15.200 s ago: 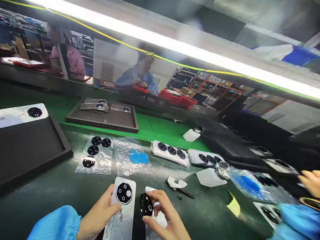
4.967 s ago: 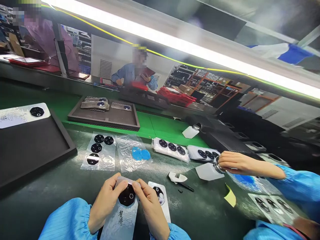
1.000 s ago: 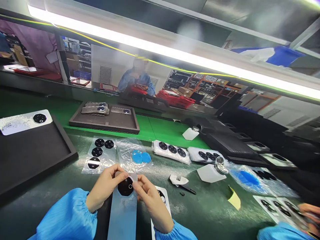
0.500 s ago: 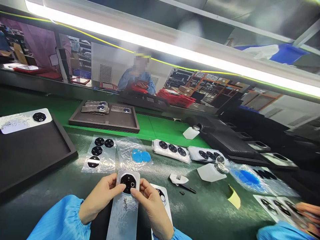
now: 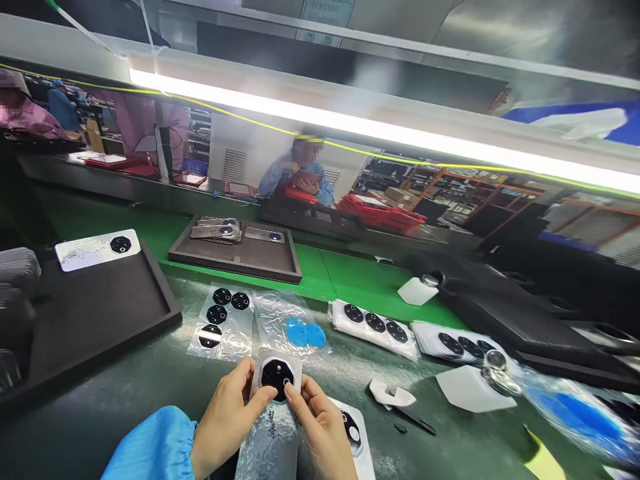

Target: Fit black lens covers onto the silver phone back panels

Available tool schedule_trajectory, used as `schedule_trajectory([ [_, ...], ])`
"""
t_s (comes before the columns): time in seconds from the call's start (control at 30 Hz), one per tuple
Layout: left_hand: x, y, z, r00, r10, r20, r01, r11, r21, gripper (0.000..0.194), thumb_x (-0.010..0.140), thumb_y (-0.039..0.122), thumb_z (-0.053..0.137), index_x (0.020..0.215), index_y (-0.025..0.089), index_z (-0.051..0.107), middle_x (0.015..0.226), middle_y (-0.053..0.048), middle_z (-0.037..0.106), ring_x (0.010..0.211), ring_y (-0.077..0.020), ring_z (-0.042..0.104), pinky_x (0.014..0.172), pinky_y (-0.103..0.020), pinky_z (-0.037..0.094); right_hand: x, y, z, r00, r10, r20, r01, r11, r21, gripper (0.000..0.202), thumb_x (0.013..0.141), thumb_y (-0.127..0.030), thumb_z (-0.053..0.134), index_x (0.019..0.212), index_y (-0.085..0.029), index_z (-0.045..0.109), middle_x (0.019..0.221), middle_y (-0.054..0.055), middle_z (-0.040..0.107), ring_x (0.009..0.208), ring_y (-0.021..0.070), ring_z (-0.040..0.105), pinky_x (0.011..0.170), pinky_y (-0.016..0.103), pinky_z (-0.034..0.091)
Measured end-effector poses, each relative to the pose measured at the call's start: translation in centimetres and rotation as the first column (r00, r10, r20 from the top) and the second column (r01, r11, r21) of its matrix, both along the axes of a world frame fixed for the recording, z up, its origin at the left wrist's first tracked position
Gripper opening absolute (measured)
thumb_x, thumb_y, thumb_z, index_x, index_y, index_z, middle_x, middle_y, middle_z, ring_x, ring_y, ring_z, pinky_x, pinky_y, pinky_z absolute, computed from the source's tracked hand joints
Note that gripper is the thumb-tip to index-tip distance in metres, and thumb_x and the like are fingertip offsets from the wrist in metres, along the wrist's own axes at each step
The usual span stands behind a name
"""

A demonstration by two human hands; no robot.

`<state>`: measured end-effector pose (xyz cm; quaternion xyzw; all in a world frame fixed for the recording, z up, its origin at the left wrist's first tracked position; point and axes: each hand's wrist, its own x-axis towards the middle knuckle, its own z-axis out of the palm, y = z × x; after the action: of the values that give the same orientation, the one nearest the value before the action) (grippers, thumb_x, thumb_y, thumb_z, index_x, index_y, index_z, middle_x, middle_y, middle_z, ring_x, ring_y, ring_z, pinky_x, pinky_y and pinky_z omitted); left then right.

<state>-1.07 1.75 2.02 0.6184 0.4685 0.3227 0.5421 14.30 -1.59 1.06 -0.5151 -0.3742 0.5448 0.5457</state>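
Note:
A silvery phone back cover point(image 5: 270, 440) with dark lettering is held upright, tilted, between my two hands. Near its top end sits a black octagonal camera lens plate point(image 5: 277, 375). My left hand point(image 5: 227, 413) grips the left edge, its thumb on the plate's lower left. My right hand point(image 5: 325, 427) grips the right edge, its thumb pressing the plate's lower right. Partly behind my right hand lies another white phone back cover point(image 5: 364, 443) with a black camera area. Beyond my hands lie a clear sheet with several black lens plates point(image 5: 217, 314) and a plastic film with blue round stickers point(image 5: 306, 332).
A dark tray point(image 5: 100, 313) at left carries a phone cover point(image 5: 97, 250); another tray point(image 5: 240, 263) with covers stands behind. Stacked lens sheets point(image 5: 373, 327), white bottles point(image 5: 473, 387), black tweezers point(image 5: 420, 421), a white tape cutter-like piece point(image 5: 393, 395) and yellow paper point(image 5: 543, 457) lie rightward. A person point(image 5: 300, 173) sits beyond.
The view has turned left, so the bench things appear further right. Both hands still hold the cover, thumbs on the lens plate. Another person's hand at far right has left the view.

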Motion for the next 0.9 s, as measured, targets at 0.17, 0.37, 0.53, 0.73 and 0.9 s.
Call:
schedule_trajectory([
  [0.17,-0.4,0.6,-0.9,0.998,-0.021,0.061,0.022,0.999,-0.023,0.025,0.088,0.044,0.055,0.089,0.019,0.051,0.084,0.0,0.055,0.077,-0.0166,0.051,0.069,-0.027,0.041,-0.7,0.1,0.1,0.999,0.014,-0.038,-0.014,1.0,0.004,0.036,0.081,-0.052,0.071,0.1,-0.021,0.068,0.095,0.005,0.07,0.089,0.0237,0.064,0.081,0.032,0.05],
  [0.37,-0.4,0.2,-0.8,0.995,-0.033,0.094,0.036,0.999,-0.039,0.03,0.087,0.048,0.058,0.09,0.019,0.054,0.083,0.0,0.058,0.079,-0.0177,0.054,0.07,-0.027,0.043,-0.6,1.1,0.1,0.995,-0.058,0.078,0.055,0.997,0.045,0.043,0.072,-0.054,0.077,0.095,-0.022,0.061,0.083,0.002,0.068,0.081,0.0218,0.063,0.075,0.03,0.049],
  [0.53,-0.6,0.1,-0.8,0.994,-0.036,0.104,0.04,0.999,-0.035,0.03,0.086,0.049,0.06,0.089,0.02,0.055,0.083,0.0,0.058,0.08,-0.0183,0.053,0.071,-0.027,0.043,-0.6,1.8,0.6,0.993,-0.069,0.091,0.064,0.996,0.059,0.038,0.074,-0.053,0.076,0.08,-0.02,0.058,0.074,0.0,0.062,0.07,0.0169,0.056,0.066,0.027,0.045],
  [0.73,-0.6,0.3,-0.7,0.984,-0.094,0.149,0.105,0.992,-0.066,0.029,0.088,0.047,0.058,0.087,0.019,0.052,0.085,-0.002,0.056,0.083,-0.0186,0.053,0.076,-0.029,0.044,-0.4,2.0,0.2,0.972,-0.207,0.111,0.203,0.978,0.05,0.046,0.08,-0.063,0.063,0.066,-0.021,0.047,0.066,-0.004,0.044,0.064,0.0135,0.041,0.057,0.024,0.038],
  [0.9,-0.3,0.0,-0.6,0.978,-0.142,0.149,0.156,0.985,-0.08,0.033,0.085,0.047,0.055,0.098,0.017,0.053,0.094,-0.005,0.063,0.09,-0.0207,0.06,0.079,-0.03,0.048,-0.3,2.0,-0.3,0.967,-0.243,0.082,0.24,0.97,0.044,0.051,0.075,-0.068,0.065,0.065,-0.021,0.048,0.063,-0.005,0.044,0.061,0.0122,0.04,0.054,0.023,0.039],
])
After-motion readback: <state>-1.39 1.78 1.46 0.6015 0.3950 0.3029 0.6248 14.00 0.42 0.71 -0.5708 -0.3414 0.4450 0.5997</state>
